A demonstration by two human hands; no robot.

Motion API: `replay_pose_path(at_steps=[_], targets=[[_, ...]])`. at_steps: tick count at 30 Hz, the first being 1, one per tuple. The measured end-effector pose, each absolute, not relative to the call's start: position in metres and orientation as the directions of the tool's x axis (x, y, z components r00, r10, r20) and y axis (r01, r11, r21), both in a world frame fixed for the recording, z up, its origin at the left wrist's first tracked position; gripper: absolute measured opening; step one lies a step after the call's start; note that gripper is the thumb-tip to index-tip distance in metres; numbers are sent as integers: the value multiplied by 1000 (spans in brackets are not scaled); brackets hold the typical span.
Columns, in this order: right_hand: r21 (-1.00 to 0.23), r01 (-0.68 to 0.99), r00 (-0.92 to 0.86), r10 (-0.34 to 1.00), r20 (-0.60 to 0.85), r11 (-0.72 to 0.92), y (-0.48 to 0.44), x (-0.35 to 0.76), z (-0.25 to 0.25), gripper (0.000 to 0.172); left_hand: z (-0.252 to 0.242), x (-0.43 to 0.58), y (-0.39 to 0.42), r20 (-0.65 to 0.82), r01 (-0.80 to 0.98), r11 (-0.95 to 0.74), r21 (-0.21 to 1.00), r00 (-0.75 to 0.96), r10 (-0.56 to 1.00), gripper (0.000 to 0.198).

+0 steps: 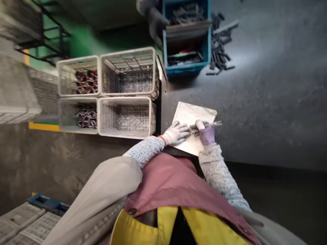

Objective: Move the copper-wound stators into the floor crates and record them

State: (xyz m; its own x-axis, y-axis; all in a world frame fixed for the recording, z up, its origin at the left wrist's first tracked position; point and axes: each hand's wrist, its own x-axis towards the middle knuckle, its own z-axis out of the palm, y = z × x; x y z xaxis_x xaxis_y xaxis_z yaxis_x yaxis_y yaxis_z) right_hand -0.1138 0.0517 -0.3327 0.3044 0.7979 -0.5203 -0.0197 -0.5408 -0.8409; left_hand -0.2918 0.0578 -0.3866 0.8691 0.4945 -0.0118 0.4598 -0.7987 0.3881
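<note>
Paper: a pale sheet lies aslant on the grey table, close to its near edge, faint marks showing near the top.
Pen: a slim pen crosses the sheet's 3 o'clock edge, one end sticking out past it; whether its other end touches the paper I cannot tell.
Right hand: the gloved right hand, purple at the wrist, has its fingers closed round the pen over the sheet's 3 o'clock side.
Left hand: the gloved left hand lies flat on the sheet's 9 o'clock side, fingers stretched out, gripping nothing.
Blue box: a box with dark pieces inside stands at 12 o'clock from the sheet.
Loose rods: dark rods lie heaped at 1 o'clock, just beside the box.
Other person: a dark-gloved hand is at 11 o'clock, by the box.
White crates: four crates stand together towards 9 and 10 o'clock; the two farther ones hold striped bundles.
</note>
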Motion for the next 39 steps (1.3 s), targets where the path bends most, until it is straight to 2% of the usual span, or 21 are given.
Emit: replay_pose_path(at_steps=[3,5,7,10,13,14,17,20,22,24,26,32,35,39], targets=[[-754,84,84,759,-646,-652,38,-106,-329,43,-355,-286,67,-114,594,-731,336,796,594,40],[-716,236,118,750,-651,-658,37,-94,-339,51,-337,-276,86,-128,740,-621,261,664,737,48],[-688,275,105,732,-673,-672,43,-82,-348,61,-325,-263,115,-159,858,-467,215,503,850,56],[-633,365,140,712,-688,-683,44,-74,-341,68,-310,-247,148,-258,909,-327,258,391,884,57],[-604,514,223,775,-591,-609,37,-88,-319,62,-301,-248,151,-307,880,-320,351,431,848,33],[-624,503,197,783,-591,-598,37,-97,-315,60,-301,-254,150,-319,873,-315,373,439,840,29],[-684,408,203,791,-577,-604,48,-118,-317,54,-312,-275,157,-379,867,-266,422,435,817,34],[-705,355,247,789,-563,-614,61,-121,-332,62,-330,-283,170,-433,824,-242,512,491,756,27],[-705,385,246,802,-544,-596,64,-119,-339,68,-335,-281,173,-450,791,-218,572,524,723,27],[-689,459,221,824,-522,-560,65,-117,-340,70,-335,-279,171,-455,762,-194,618,547,703,37],[-653,549,198,840,-505,-522,67,-117,-339,70,-333,-278,171,-462,741,-182,647,570,680,44],[-420,821,236,899,-368,-387,73,-126,-328,66,-323,-279,176,-467,742,-191,643,577,671,36],[-314,875,249,899,-360,-368,75,-132,-320,68,-320,-281,174,-445,728,-209,653,592,672,38],[-270,901,229,902,-366,-338,76,-137,-312,69,-315,-284,171,-404,692,-247,679,632,661,41]])
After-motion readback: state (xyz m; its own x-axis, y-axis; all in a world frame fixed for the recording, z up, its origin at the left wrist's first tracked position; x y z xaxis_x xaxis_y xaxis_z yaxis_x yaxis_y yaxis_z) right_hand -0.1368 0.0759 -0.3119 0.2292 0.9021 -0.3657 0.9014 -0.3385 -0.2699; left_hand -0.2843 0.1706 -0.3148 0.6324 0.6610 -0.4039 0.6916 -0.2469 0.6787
